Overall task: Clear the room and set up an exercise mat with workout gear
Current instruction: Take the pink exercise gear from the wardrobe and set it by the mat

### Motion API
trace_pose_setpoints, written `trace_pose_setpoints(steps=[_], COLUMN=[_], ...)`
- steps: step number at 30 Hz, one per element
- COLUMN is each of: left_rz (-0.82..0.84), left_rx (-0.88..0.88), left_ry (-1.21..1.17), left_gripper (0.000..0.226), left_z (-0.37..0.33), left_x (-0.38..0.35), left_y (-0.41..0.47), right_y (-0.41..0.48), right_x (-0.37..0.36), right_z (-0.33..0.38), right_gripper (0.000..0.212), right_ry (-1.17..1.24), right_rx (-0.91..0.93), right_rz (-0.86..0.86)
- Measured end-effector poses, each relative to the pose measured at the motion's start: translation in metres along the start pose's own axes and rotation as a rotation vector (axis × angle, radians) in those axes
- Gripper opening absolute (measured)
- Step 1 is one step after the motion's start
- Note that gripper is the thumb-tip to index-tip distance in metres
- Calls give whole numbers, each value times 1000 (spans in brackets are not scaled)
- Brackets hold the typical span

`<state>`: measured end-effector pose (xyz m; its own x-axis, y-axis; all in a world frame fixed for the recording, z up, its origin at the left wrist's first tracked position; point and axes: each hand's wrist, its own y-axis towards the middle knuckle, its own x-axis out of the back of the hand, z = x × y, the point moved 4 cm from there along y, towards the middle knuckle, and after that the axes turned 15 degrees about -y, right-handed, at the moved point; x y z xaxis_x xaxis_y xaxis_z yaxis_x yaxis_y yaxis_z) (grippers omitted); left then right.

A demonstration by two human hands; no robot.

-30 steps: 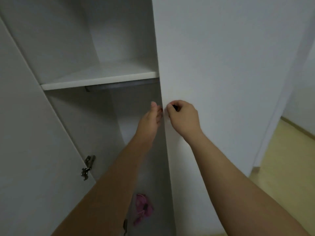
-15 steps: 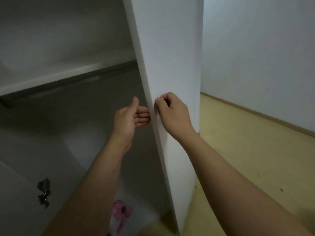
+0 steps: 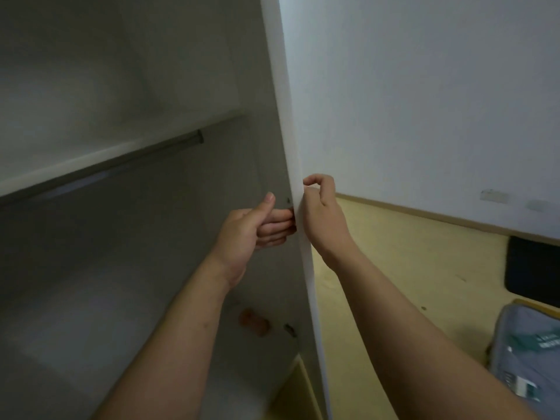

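Two hands hold one white door [image 3: 283,116] of a wardrobe, one on each side of it. The left hand [image 3: 248,228] is on the inner side, with its fingers curled, their tips against the door near its edge, and the thumb sticking up. The right hand [image 3: 322,213] is on the outer side, and its bent fingers pinch the same edge. I think both hands are there because the door is thin and has no knob that I can see, so squeezing the edge is the way to swing it.

The door stands open, and we see it almost edge-on. Inside are a shelf [image 3: 75,159] and, just under its front edge, a bar [image 3: 121,163] for hanging clothes. Low down inside, near the door, sits a small reddish thing [image 3: 254,324], too blurry to name.

I see no exercise mat that I can be sure of. A dark flat thing [image 3: 533,268] lies at the far right edge of the floor [image 3: 409,268], touching the wall [image 3: 424,101]; it may be the mat, but I cannot tell. A grey bag [image 3: 527,359] lies in the floor's near right corner. My guess is the person is looking in the wardrobe for the workout gear, so the task is near its start.
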<state>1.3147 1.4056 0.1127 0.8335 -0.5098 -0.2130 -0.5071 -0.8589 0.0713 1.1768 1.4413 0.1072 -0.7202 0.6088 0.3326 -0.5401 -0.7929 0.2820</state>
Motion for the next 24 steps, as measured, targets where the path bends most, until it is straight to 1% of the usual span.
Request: trace_pose_setpoints(steps=[3,5,7,10,14,18,24], left_rz=[65,109,147,182,205,234,278], left_rx=[36,74,111,139,153,171,191], left_ry=[-41,-99,-166,-238,-301,-317,-341], left_gripper=[47,47,51,59,63,63,63], left_z=[10,18,26,33,40,46,59], left_x=[-23,-39,-54,-73,-93,-111,-122], left_y=[14,25,39,59,84,100,119], right_y=[10,16,22,27,32,40,53], right_x=[18,33,48,66,82,95,98], right_z=[-16,-28,-40,-52,-61,-64,-74], right_gripper=[24,26,28,28,23,30,23], right_ry=[48,75,58,-11,-64,-132,-290], right_rx=[-159,-235,-258,-241,-228,-172,-124], right_rz=[-108,-225,-336,-431,-436,-404,-380])
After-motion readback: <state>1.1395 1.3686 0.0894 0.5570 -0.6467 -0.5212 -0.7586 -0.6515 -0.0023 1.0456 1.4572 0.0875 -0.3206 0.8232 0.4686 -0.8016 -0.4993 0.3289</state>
